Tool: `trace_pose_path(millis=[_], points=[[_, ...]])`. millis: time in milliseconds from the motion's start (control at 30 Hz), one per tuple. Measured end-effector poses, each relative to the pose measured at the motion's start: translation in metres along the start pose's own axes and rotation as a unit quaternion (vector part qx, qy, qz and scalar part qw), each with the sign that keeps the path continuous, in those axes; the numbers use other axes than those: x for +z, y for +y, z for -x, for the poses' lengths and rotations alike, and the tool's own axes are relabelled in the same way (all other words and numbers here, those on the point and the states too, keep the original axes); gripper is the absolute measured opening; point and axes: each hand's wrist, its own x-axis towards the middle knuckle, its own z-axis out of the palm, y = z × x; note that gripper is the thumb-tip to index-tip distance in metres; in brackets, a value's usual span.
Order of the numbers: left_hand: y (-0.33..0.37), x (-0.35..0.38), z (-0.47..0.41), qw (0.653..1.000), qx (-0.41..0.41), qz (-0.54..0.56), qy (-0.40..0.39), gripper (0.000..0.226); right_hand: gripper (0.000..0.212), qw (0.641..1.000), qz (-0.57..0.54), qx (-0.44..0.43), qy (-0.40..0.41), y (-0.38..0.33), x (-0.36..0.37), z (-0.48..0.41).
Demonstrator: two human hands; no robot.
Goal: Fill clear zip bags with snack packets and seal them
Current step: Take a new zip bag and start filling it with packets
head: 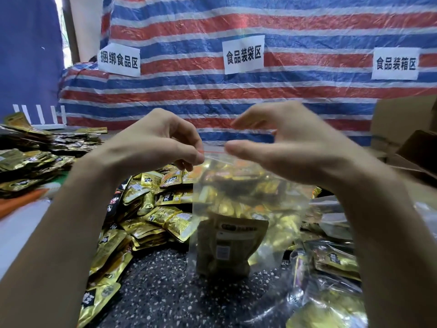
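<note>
One packet (230, 245) blurred inside zip bag (281, 200); left hand (156, 143) hides corner.

Two hands: left hand (153, 140), right hand (290, 147). One clear zip bag (250, 204), one pouch (230, 245) inside. Three white signs (243, 54). Heaps of gold packets (163, 218) (uncountable).

Packet heaps (151, 209) flank the bare speckled tabletop (160, 292) below.

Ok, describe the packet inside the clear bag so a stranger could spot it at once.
Below the middle paper sign on the striped tarp, the left hand pinches a clear zip bag by its red-striped top. The gold packet stands upright at the bag's bottom, dulled by plastic, unlike the loose packets heaped behind.
</note>
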Motion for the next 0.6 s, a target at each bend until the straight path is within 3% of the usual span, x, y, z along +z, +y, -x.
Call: trace_pose_path(millis=[67, 100, 300, 600], points=[[0.003, 0.002, 0.000, 1.000, 0.023, -0.012, -0.009, 0.010, 0.061, 0.999, 0.017, -0.019, -0.028, -0.013, 0.015, -0.003], [0.003, 0.003, 0.000, 0.999, 0.035, -0.018, -0.014, 0.012, 0.057, 0.999, 0.018, -0.023, -0.039, -0.017, 0.022, -0.004], [0.004, 0.002, 0.001, 0.999, 0.042, -0.016, -0.008, 0.004, 0.007, 0.999, -0.043, -0.017, -0.013, -0.015, 0.025, -0.005], [0.004, 0.003, 0.001, 0.999, 0.048, -0.001, -0.019, 0.002, 0.011, 0.999, -0.037, -0.017, -0.001, -0.018, 0.025, -0.003]])
